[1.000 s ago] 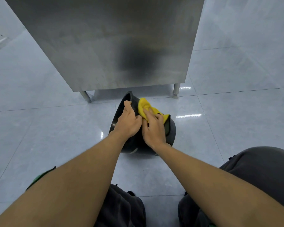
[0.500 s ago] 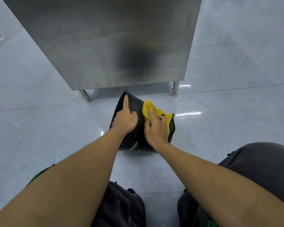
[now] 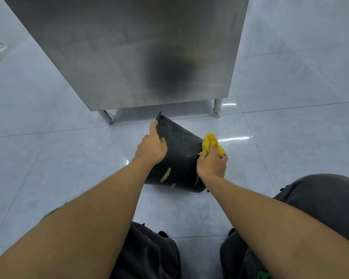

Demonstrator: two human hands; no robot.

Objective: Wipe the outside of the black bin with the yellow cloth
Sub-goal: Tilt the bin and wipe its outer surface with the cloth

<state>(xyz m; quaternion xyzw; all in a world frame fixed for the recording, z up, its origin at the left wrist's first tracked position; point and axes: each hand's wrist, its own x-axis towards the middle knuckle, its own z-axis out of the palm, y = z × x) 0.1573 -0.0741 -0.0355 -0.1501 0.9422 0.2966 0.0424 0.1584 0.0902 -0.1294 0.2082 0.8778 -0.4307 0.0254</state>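
The black bin point(image 3: 179, 156) lies tipped on its side on the tiled floor, its outer wall facing me with pale scuff marks low on it. My left hand point(image 3: 151, 147) grips the bin's rim at the left, index finger stretched along the edge. My right hand point(image 3: 212, 165) is closed around the bunched yellow cloth point(image 3: 210, 142) and presses it against the bin's right end. The inside of the bin is hidden from here.
A stainless steel cabinet point(image 3: 129, 53) on short metal legs point(image 3: 217, 107) stands just behind the bin. Glossy grey floor tiles point(image 3: 58, 162) spread to the left and right. My knees in dark trousers point(image 3: 320, 200) sit low in view.
The bin has rolled, so more of its outer wall now faces me. My right hand has slid the cloth from the top of the bin to its right end.
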